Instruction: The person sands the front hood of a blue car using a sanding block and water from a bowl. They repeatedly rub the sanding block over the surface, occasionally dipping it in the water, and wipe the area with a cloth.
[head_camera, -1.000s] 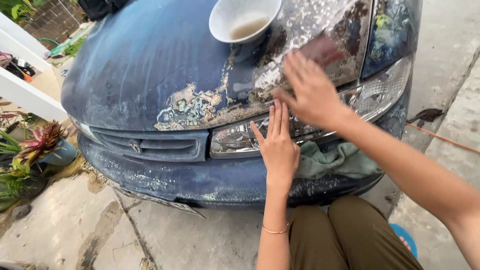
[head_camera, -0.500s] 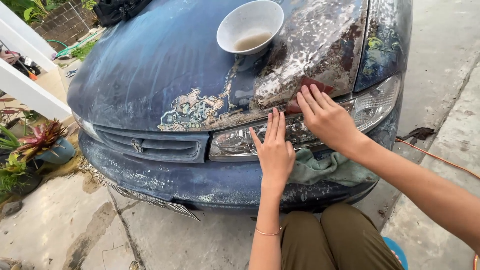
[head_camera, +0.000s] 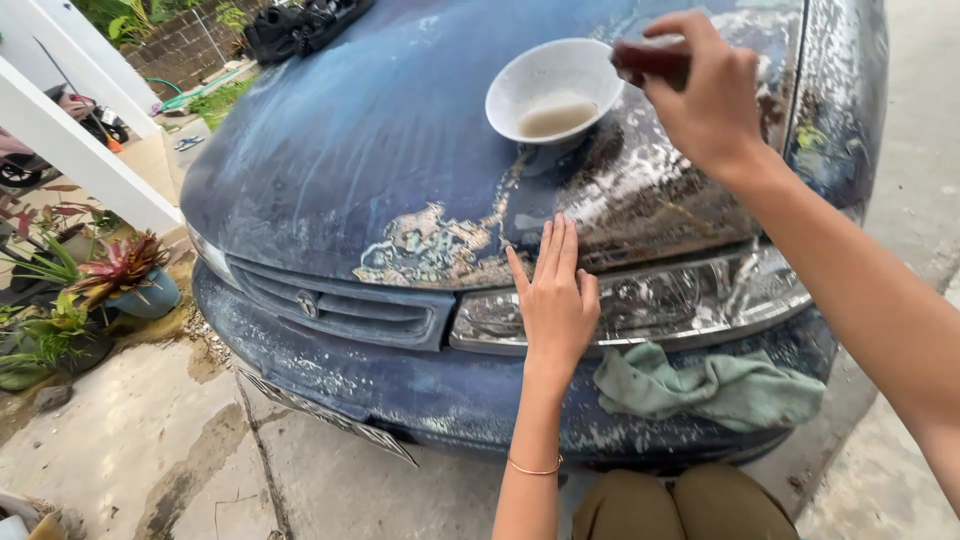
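Two hands over peeling blue car hood (head_camera: 350, 150), white bowl (head_camera: 552, 92), concrete driveway (head_camera: 150, 450)

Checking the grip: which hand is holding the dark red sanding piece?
The right hand, raised beside the white bowl, pinches the sanding piece. The left hand lies flat and empty on the hood edge.

The left hand (head_camera: 556, 298) is seen at the centre of the frame, laid flat with the palm down. Its fingers (head_camera: 560, 245) are held straight and close together, pointed toward the top of the frame, with the thumb spread to the left. The left forearm is extended straight up from the bottom edge.

The right hand (head_camera: 702, 92) is raised at the upper right, knuckles toward the camera. Its fingers are curled in a closed grip. The right forearm is stretched diagonally from the lower right corner, the wrist slightly bent.
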